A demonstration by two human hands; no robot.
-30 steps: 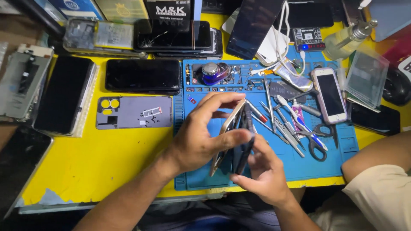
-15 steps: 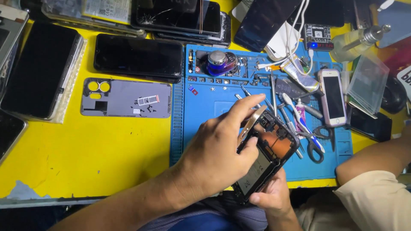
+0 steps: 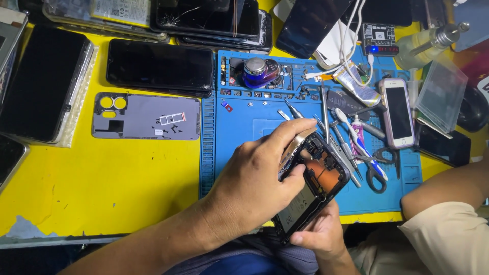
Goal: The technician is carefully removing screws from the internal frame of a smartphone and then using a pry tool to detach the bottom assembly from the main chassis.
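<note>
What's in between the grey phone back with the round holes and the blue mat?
Nothing: in the head view, only bare yellow table runs between the grey back cover and the blue mat.

Matt blue mat (image 3: pixel 244 132), glossy glass phone (image 3: pixel 159 65)
</note>
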